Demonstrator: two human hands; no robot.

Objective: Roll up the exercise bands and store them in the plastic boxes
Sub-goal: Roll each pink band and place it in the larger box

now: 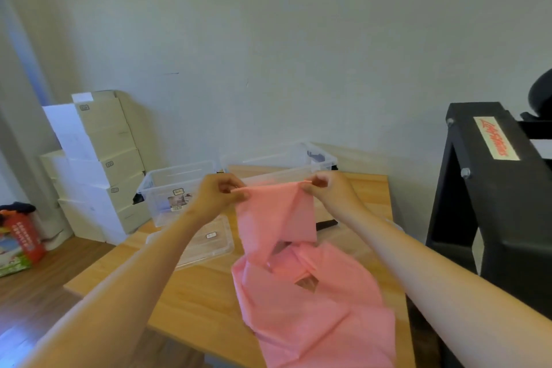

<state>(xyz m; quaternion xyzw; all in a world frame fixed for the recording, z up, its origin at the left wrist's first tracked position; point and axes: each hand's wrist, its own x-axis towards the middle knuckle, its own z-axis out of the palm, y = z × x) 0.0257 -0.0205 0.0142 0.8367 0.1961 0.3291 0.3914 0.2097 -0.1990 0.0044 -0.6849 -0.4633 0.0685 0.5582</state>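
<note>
The pink exercise band (310, 308) is pinched at its top corners by the left hand (219, 193) and right hand (327, 188) and lifted above the desk (191, 296) (probably to straighten the edge for rolling), with the rest draped below. Open plastic boxes (176, 188) are set just behind.

The wooden table (194, 302) before me carries a left clear box (167, 188) and a right clear box (283, 158) along its far edge, a clear lid (209, 245) lying flat nearer, and the pink band (313, 314) heaped beside it.
</note>
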